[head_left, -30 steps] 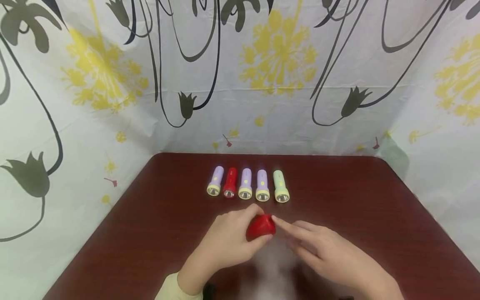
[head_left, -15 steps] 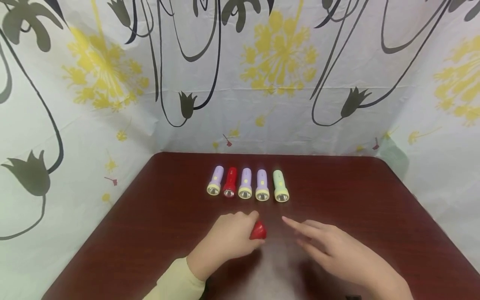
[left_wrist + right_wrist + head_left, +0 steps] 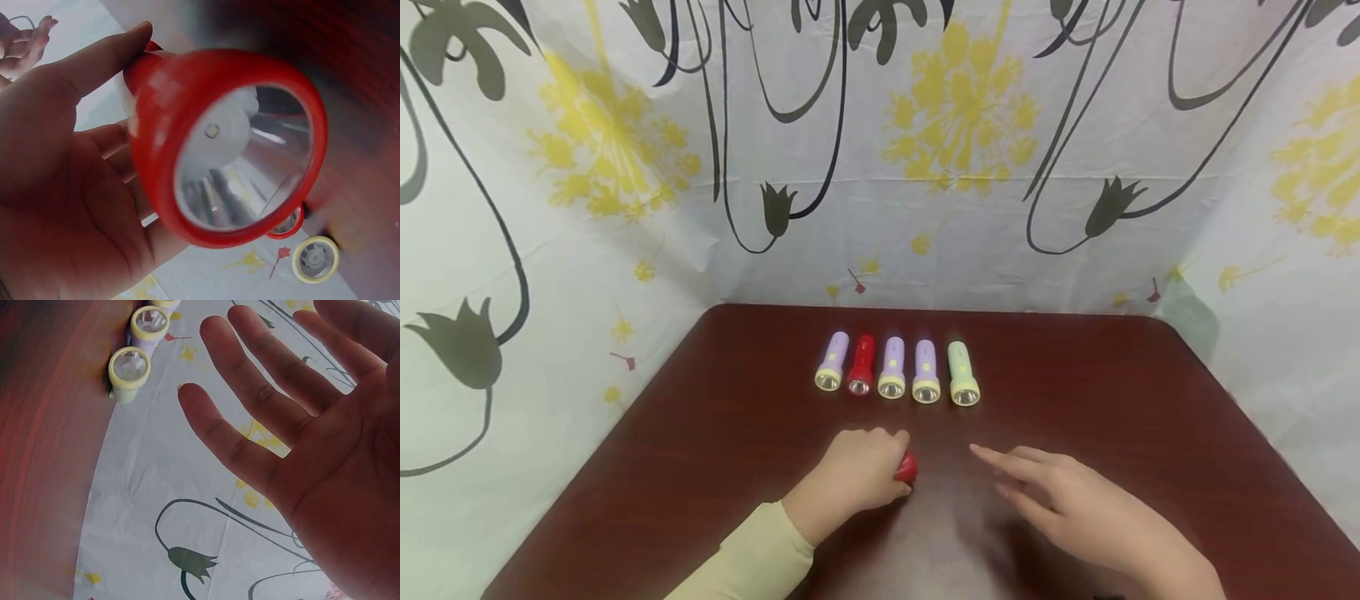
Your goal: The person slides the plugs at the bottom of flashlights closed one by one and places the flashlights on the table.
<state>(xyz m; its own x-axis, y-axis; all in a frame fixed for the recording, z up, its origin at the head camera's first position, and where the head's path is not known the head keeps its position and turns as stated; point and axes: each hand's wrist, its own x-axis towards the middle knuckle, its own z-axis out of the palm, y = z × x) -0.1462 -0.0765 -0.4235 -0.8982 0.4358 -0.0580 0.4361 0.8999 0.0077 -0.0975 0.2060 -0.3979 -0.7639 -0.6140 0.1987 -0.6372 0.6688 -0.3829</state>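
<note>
My left hand (image 3: 861, 469) grips a red flashlight (image 3: 907, 468) low over the near middle of the table. In the left wrist view the flashlight (image 3: 153, 137) shows its wide lens end to the camera, with the thumb and fingers around its narrower body. Most of that body is hidden by the hand in the head view. To the right, my right hand (image 3: 1060, 492) holds nothing, its fingers stretched toward the middle. The right wrist view shows the right hand's palm (image 3: 337, 456) with the fingers spread and apart.
Beyond the hands, several flashlights lie in a row, lenses toward me: a purple one (image 3: 832, 362), a red one (image 3: 861, 365), two more purple ones (image 3: 892, 367) (image 3: 927, 372) and a pale green one (image 3: 962, 373). A patterned cloth (image 3: 970, 250) hangs behind the dark table (image 3: 1075, 392).
My left hand has moved left and turned with the red flashlight, away from the right hand. The right fingers, earlier at the flashlight, are apart from it and slightly farther right.
</note>
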